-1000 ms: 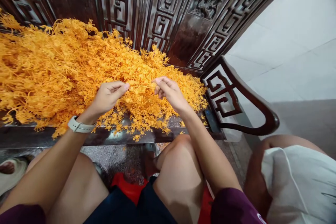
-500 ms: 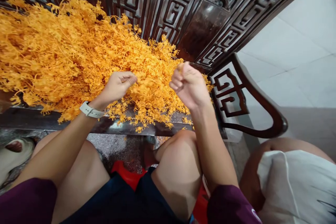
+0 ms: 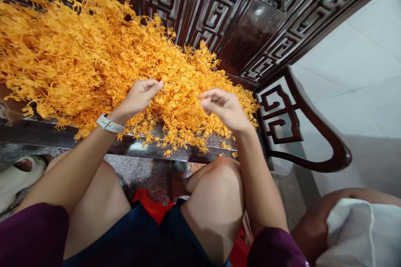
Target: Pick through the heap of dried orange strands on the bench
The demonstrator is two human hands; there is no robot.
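Observation:
A large heap of orange plastic flower-like sprigs (image 3: 90, 58) with thin curled prongs covers the dark wooden bench seat. My left hand (image 3: 139, 96), with a pale watch on its wrist, is closed in a pinch over the front of the heap. What its fingertips hold, if anything, blends into the orange behind. To the right, my right hand (image 3: 224, 107) hovers above the heap's right part, thumb and forefinger a little apart. No held piece can be made out there. Loose orange bits lie along the seat's front edge below both hands.
A carved dark wooden backrest (image 3: 238, 37) rises behind the heap, with a curved armrest (image 3: 326, 133) at right. Someone's leg in light cloth (image 3: 357, 225) is at lower right. A sandalled foot (image 3: 23, 175) shows at left. Something red (image 3: 152, 206) lies beneath my legs.
My right hand has come down from a raised, curled pose, and its fingers have loosened. My left hand stays pinched in nearly the same place. The view has shifted slightly.

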